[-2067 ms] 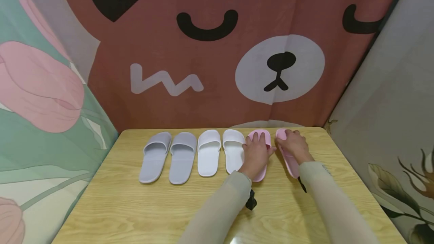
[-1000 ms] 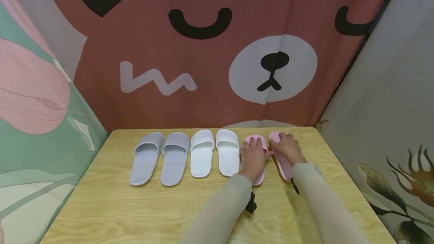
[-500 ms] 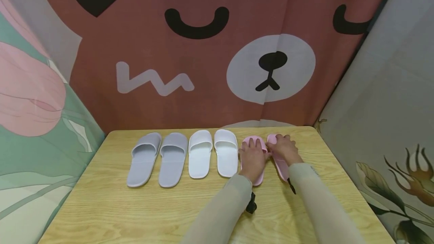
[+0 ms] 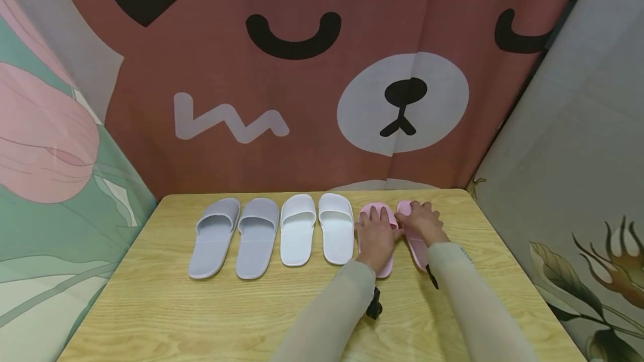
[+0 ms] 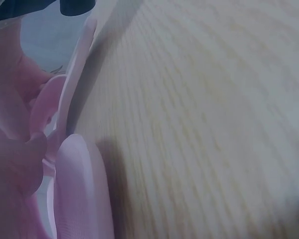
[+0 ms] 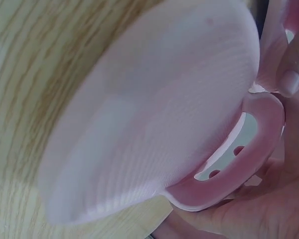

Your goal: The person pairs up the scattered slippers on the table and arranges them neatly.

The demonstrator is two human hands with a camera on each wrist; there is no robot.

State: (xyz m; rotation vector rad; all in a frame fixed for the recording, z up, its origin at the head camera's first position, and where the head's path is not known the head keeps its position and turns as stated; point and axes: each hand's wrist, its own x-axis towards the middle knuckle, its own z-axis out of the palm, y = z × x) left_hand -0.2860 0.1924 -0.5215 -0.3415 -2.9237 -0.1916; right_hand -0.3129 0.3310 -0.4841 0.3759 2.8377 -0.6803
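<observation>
Two pink slippers lie side by side at the right end of a row. My left hand rests on the strap of the left pink slipper, its fingers spread nearly straight and its thumb toward the other slipper. With my right hand I grip the right pink slipper across its strap, thumb on the left edge and fingers over the right side. The right wrist view has this slipper's sole and strap close up. Both toe ends are partly hidden under the hands.
Left of the pink pair stand two white slippers and two grey slippers, all toes away from me. They sit on a wooden table. A brown curtain with a bear print hangs behind its far edge.
Both pink slippers have shifted slightly toward me, and the right one has moved left, closer to the other. Over the last half second they hardly move. The view has turned slightly right.
</observation>
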